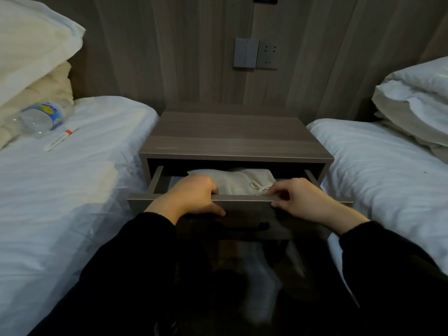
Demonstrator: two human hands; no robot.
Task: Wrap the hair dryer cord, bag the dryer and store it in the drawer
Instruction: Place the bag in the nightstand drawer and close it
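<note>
A pale cloth drawstring bag (238,181) lies inside the partly open drawer (244,198) of the wooden nightstand (232,137); its cord is tied at the right end. The hair dryer itself is hidden. My left hand (194,196) grips the top edge of the drawer front, fingers curled inside and thumb on the outer face. My right hand (298,197) pinches the same edge further right, fingertips over the rim beside the bag's knot. A dark handle (238,226) sits on the drawer front below my hands.
White-sheeted beds flank the nightstand, left (72,178) and right (388,170), each with pillows at the head. A plastic water bottle (41,117) and a thin white packet (60,139) lie on the left bed. Wall switches and a socket (255,54) are above.
</note>
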